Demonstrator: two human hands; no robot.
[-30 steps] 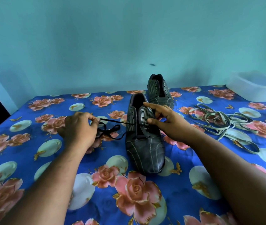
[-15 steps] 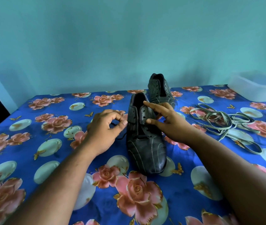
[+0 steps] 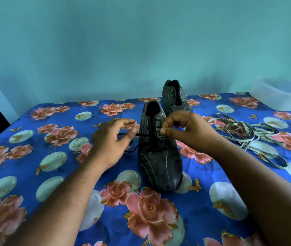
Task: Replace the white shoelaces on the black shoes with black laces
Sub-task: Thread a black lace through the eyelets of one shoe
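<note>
Two black shoes with pale pinstripes stand on the flowered cloth. The near shoe [image 3: 159, 162] points its toe at me and the far shoe [image 3: 175, 96] stands behind it. A black lace [image 3: 142, 134] runs straight from the near shoe's left eyelet row to my left hand [image 3: 111, 141]. That hand's thumb lies over the lace and its index finger is stretched out. More lace loops on the cloth below it. My right hand [image 3: 187, 130] is curled over the shoe's right eyelet flap, pinching it between thumb and fingers. The tip of the lace is hidden.
A tangle of white laces [image 3: 244, 130] lies on the cloth to the right of the shoes. A clear plastic container [image 3: 281, 94] sits at the back right corner. The teal wall rises right behind the table's far edge.
My left hand moved right to the shoe with the lace, then spread its fingers beside the left eyelets. My right hand's fingers curled from stretched out to a pinch on the flap.
</note>
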